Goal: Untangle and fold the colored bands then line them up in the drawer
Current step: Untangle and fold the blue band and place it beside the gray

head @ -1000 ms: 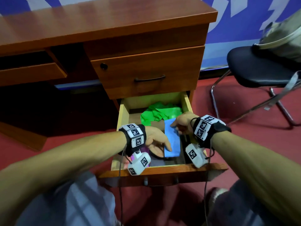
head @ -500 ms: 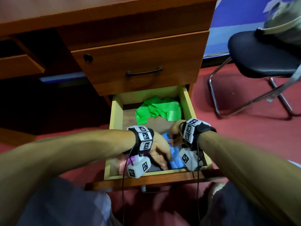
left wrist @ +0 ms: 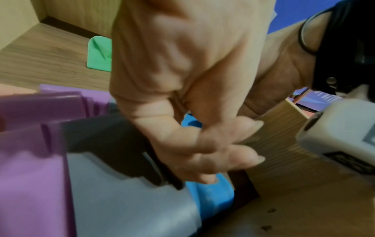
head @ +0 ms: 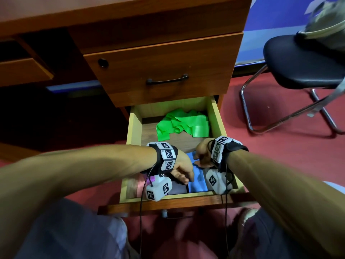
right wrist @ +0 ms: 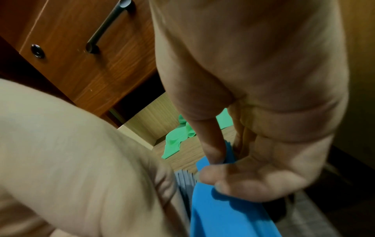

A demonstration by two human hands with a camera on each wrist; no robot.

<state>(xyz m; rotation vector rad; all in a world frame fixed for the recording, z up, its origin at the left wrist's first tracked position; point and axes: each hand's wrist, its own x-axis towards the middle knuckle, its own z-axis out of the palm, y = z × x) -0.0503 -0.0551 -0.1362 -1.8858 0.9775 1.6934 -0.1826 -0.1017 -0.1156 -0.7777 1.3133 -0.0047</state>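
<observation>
Wood-grain walls frame the open drawer (head: 214, 116) at the bottom of the brown counter (head: 130, 21). From the head view, a crumpled green band (head: 183, 124) lies loose at the far end. At the near end folded bands stand in a row: a purple band (head: 152, 179) at the left, a grey band (head: 178, 189), then a blue band (head: 197, 181) at the right. The left hand (head: 182, 170) and the right hand (head: 202, 153) both reach down onto the blue one. A black chair (head: 298, 62) stands on the red floor to the right.

The left wrist view shows the left hand (left wrist: 182, 96) with fingers curled down, their tips against the near end of the blue band (left wrist: 213, 198); whether they actually grip it I cannot tell. A dark folded piece (left wrist: 105, 144) sits between purple and grey.

The right wrist view shows the right hand (right wrist: 253, 120) pinching the far edge of the blue band (right wrist: 223, 216) between thumb and forefinger
</observation>
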